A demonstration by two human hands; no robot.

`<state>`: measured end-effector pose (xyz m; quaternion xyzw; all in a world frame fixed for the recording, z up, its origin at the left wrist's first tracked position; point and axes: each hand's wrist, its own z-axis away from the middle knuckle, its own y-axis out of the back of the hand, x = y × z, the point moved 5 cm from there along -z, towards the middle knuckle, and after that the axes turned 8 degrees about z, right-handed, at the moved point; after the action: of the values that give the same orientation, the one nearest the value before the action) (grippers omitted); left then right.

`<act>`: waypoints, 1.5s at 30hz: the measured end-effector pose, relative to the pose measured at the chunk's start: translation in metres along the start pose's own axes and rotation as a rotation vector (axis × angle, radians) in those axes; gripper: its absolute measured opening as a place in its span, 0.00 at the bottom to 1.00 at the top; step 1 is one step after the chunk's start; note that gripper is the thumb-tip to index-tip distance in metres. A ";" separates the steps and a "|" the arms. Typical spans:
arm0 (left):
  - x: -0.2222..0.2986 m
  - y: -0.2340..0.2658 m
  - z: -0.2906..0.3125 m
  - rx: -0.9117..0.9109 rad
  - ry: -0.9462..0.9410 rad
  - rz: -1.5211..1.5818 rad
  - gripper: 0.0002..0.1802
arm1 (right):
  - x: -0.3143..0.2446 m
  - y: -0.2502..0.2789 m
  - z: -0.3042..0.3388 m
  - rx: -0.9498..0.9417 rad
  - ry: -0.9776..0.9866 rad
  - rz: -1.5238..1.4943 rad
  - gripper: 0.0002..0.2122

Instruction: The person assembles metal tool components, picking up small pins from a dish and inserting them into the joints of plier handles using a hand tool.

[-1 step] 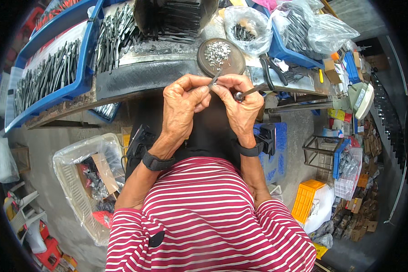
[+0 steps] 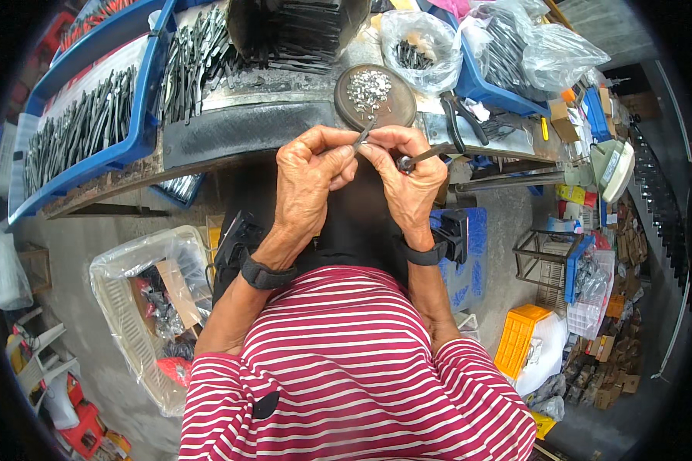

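My left hand [image 2: 306, 178] pinches a thin dark metal strip [image 2: 365, 133] between thumb and forefinger, its tip pointing away toward a round dish. My right hand [image 2: 406, 180] closes its thumb and forefinger at the same strip, so both sets of fingertips nearly meet. Across the right palm lies a dark rod-like tool [image 2: 430, 153] with a rounded end, held by the other fingers; its exact kind is unclear. Just beyond my fingers, the round brown dish [image 2: 346, 110] holds small shiny metal pieces [image 2: 368, 88]. Whatever sits between the right fingertips is too small to make out.
Black-handled pliers [image 2: 463, 123] lie right of the dish. Blue trays [image 2: 142, 115] of dark metal strips stand at the left, beside a loose heap [image 2: 196, 69]. A plastic bag [image 2: 438, 58] with dark parts is behind. Below left is a plastic-lined crate [image 2: 115, 307].
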<state>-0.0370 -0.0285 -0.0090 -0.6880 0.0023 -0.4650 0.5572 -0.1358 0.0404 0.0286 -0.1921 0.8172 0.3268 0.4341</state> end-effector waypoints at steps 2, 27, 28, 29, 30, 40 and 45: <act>0.000 0.000 -0.001 -0.001 0.003 -0.035 0.07 | -0.002 0.001 -0.001 0.012 0.106 0.064 0.08; 0.016 -0.009 0.004 0.005 -0.171 -0.251 0.04 | 0.015 -0.011 -0.009 -0.101 -0.288 -0.589 0.17; 0.014 -0.008 0.003 0.005 -0.173 -0.251 0.04 | 0.017 -0.013 -0.009 -0.104 -0.303 -0.609 0.17; 0.014 -0.009 0.002 0.009 -0.207 -0.266 0.04 | 0.018 -0.014 -0.009 -0.107 -0.320 -0.629 0.18; 0.015 -0.010 0.002 0.013 -0.238 -0.281 0.04 | 0.018 -0.014 -0.009 -0.107 -0.320 -0.628 0.18; 0.024 -0.009 0.000 0.017 -0.126 -0.380 0.05 | 0.009 -0.008 -0.016 -0.150 -0.247 -0.367 0.15; 0.021 -0.006 0.001 0.081 -0.317 -0.559 0.05 | 0.008 -0.012 -0.016 -0.124 -0.265 -0.347 0.14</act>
<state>-0.0275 -0.0370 0.0088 -0.7032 -0.2918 -0.4868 0.4283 -0.1418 0.0203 0.0240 -0.3117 0.6860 0.3193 0.5747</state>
